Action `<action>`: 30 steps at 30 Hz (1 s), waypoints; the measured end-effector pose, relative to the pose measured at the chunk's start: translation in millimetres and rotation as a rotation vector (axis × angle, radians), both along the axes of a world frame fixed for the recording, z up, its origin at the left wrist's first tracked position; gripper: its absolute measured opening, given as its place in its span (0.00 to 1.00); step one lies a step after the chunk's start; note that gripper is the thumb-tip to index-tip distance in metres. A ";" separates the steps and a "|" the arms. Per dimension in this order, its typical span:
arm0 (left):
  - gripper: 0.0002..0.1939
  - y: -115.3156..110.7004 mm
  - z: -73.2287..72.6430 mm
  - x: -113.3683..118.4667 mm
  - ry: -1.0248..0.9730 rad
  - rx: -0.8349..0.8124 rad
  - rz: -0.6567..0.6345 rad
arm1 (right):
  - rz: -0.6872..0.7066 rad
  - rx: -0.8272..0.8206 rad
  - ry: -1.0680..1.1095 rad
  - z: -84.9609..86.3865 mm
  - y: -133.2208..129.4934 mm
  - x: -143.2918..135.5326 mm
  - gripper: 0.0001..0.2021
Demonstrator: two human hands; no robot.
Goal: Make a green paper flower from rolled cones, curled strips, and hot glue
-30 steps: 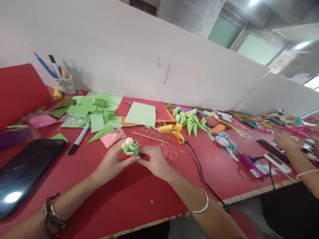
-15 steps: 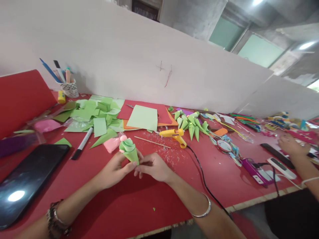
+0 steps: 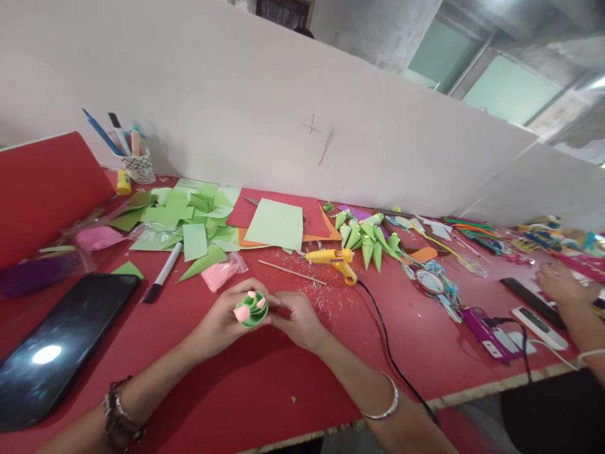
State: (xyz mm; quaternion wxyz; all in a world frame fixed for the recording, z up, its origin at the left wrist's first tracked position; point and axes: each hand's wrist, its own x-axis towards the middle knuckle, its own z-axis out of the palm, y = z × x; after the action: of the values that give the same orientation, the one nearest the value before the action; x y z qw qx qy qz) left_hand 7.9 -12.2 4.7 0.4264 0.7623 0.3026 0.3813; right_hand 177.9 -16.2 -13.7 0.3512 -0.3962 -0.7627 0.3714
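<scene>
My left hand (image 3: 227, 318) is closed around a green paper cone (image 3: 255, 310) whose open, layered end faces me, with small pink balls on its rim. Close against it, my right hand (image 3: 299, 318) has its fingers bent at the cone's far side; its fingertips are hidden, so I cannot see what they grip. Just beyond my left hand lies a small bag of pink clay (image 3: 220, 272). A thin wooden stick (image 3: 292, 272) and a yellow glue gun (image 3: 333, 258) rest on the red table past my right hand.
Cut green paper pieces (image 3: 174, 211), a marker (image 3: 162, 273) and a phone (image 3: 66, 347) lie to the left. Several finished green cones (image 3: 366, 236) sit behind the glue gun. Its black cord (image 3: 385, 340) runs to the front edge. Another person's hand (image 3: 560, 284) is at far right.
The cone has tipped so its open end now faces me, and both hands have drawn closer together around it. The view has shifted slightly.
</scene>
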 end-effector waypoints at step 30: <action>0.14 5.3 -3.1 -11.3 0.063 0.177 0.104 | 0.127 0.062 -0.233 -3.5 5.8 3.8 0.09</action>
State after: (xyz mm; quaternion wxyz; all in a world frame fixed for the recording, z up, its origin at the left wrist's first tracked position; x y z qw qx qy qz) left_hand -3.5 -6.9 1.7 0.3274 0.7918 0.3204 0.4040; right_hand 181.6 -10.4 -17.2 0.2481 -0.3764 -0.8330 0.3209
